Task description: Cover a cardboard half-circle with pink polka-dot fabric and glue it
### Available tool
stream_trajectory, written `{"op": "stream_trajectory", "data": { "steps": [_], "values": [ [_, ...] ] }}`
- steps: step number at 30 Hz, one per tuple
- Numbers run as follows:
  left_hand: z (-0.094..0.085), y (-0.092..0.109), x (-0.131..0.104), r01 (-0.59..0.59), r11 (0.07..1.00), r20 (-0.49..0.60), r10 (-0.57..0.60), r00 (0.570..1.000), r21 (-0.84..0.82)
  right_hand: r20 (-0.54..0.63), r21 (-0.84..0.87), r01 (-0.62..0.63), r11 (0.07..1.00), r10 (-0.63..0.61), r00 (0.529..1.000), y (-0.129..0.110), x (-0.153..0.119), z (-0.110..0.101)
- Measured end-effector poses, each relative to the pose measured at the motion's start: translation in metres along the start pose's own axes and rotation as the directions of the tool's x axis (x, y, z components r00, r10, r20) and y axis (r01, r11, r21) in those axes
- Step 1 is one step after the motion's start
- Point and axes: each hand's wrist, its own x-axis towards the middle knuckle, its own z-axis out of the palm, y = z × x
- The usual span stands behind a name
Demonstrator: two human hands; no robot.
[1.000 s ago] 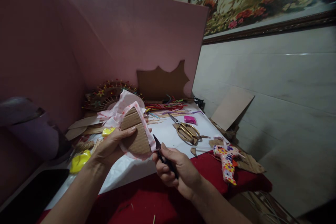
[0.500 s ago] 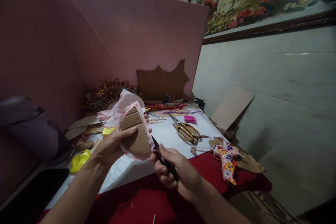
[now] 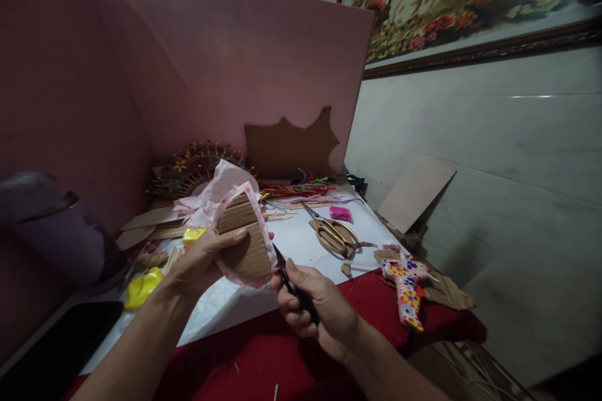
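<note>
My left hand [image 3: 200, 263] holds a rounded cardboard piece [image 3: 247, 249], thumb on its brown corrugated face. Pink spotted fabric [image 3: 256, 203] is folded around its edge. My right hand [image 3: 315, 301] is closed around a dark, pointed tool [image 3: 301, 302], whose tip touches or lies close to the lower right edge of the piece. Whether the tool is a knife or small scissors I cannot tell. Behind the piece lies more loose pink fabric [image 3: 221, 185]. Gold-handled scissors [image 3: 335, 237] rest on the white sheet [image 3: 296, 250], beside a bright pink packet [image 3: 341, 214].
A patterned wrapped shape [image 3: 408, 294] lies on cardboard at the right edge. Coloured cords [image 3: 301, 190] and thin sticks are at the back, before a jagged cardboard cutout [image 3: 291, 147]. At left are yellow packets [image 3: 142, 288], a black flat object [image 3: 61, 344] and a purple object [image 3: 70, 238].
</note>
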Motion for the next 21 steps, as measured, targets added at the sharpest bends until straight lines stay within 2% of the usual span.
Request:
{"op": "stream_trajectory", "data": {
  "steps": [5, 7, 12, 17, 21],
  "values": [
    [-0.0024, -0.0016, 0.0005, -0.015, 1.000, -0.049, 0.016, 0.999, 0.026, 0.004, -0.058, -0.021, 0.998, 0.021, 1.000, -0.0061, -0.0027, 0.0001],
    [-0.0026, -0.0018, 0.0004, -0.018, 0.999, -0.031, 0.018, 0.999, 0.028, -0.006, -0.078, -0.026, 0.997, 0.026, 1.000, -0.0070, -0.0032, 0.0001],
    [-0.0015, -0.0008, 0.0002, -0.134, 0.990, -0.007, 0.134, 0.991, 0.033, 0.006, -0.070, -0.033, 0.997, 0.034, 0.999, -0.0051, -0.0023, -0.0010],
    [-0.0031, -0.0021, 0.0010, -0.058, 0.996, -0.019, 0.060, 0.998, 0.068, -0.005, -0.088, -0.018, 0.996, 0.018, 1.000, -0.0030, 0.0012, -0.0024],
    [-0.0024, -0.0020, -0.0001, -0.085, 0.995, -0.058, 0.087, 0.994, 0.044, -0.039, -0.142, -0.013, 0.990, 0.008, 0.999, -0.0009, 0.0017, -0.0015]
  ]
}}
